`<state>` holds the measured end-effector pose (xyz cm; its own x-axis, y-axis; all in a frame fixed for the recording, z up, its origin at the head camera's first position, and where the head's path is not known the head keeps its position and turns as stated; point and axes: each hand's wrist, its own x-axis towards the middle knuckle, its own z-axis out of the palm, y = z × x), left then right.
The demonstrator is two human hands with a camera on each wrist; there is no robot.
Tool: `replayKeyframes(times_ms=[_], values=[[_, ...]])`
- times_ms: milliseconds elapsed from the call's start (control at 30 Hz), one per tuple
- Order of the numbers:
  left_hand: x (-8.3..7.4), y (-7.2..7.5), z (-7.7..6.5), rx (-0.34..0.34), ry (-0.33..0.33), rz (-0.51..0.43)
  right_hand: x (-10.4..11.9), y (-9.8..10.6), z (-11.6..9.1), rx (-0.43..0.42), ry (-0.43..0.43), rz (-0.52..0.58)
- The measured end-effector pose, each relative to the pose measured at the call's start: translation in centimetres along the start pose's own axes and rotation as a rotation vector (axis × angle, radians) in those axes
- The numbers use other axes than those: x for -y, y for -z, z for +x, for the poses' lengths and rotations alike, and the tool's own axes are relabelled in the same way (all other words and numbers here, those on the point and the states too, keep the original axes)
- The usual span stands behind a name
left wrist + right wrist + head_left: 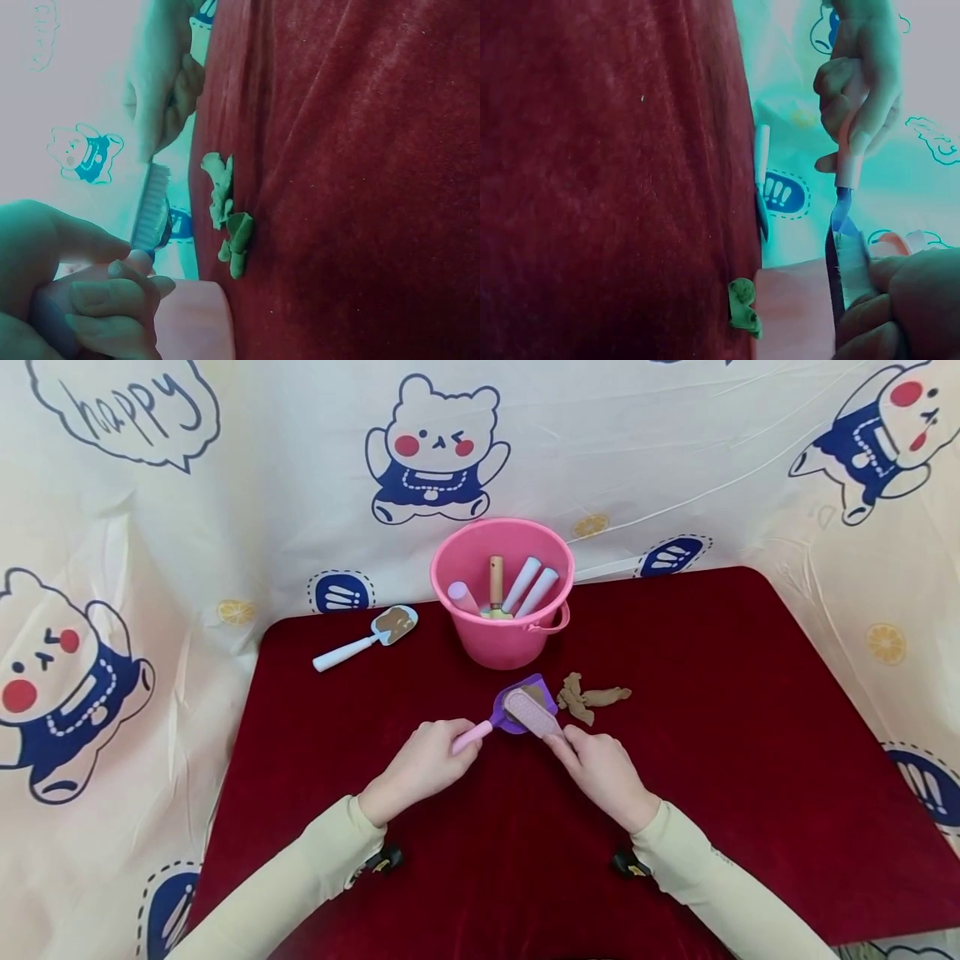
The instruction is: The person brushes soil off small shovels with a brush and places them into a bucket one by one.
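My left hand (pixel 427 764) grips the pink handle of a toy shovel (pixel 498 713) with a purple blade, raised over the table's middle. Some brown clay-like material shows on the blade. In my right hand (pixel 606 777) is a pale pink brush (pixel 532 714), laid across the blade. The left wrist view shows its bristles (pixel 154 206) turned to the blade, and the fingers of my left hand curled round the handle. Just right of the shovel, lumps of brown clay-like material (pixel 576 700) lie on the table. The right wrist view shows my right fingers curled round the brush.
Behind the shovel stands a pink bucket (pixel 501 643) with several tool handles sticking up inside and its carry handle hanging to the right. At the back left lies a light blue trowel (pixel 345 654) with brown residue. Dark red cloth (pixel 750 735) covers the table; a printed curtain (pixel 300 460) hangs behind.
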<state>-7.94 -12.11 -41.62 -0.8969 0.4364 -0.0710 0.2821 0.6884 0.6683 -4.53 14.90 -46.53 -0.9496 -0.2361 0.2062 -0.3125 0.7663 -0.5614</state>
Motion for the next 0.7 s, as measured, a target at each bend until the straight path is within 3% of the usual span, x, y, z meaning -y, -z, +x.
replayKeyframes(times_ms=[267, 533, 700], values=[[-0.34, -0.20, 0.18, -0.004, -0.006, -0.004, 0.37, -0.16, 0.24, 0.014, 0.098, -0.010], [-0.22, -0.15, 0.35, -0.022, 0.003, -0.055, -0.15, 0.11, 0.30, -0.029, 0.024, -0.013], [-0.25, -0.24, 0.47, 0.014, -0.013, -0.041, -0.24, 0.14, 0.23, 0.015, 0.066, 0.007]])
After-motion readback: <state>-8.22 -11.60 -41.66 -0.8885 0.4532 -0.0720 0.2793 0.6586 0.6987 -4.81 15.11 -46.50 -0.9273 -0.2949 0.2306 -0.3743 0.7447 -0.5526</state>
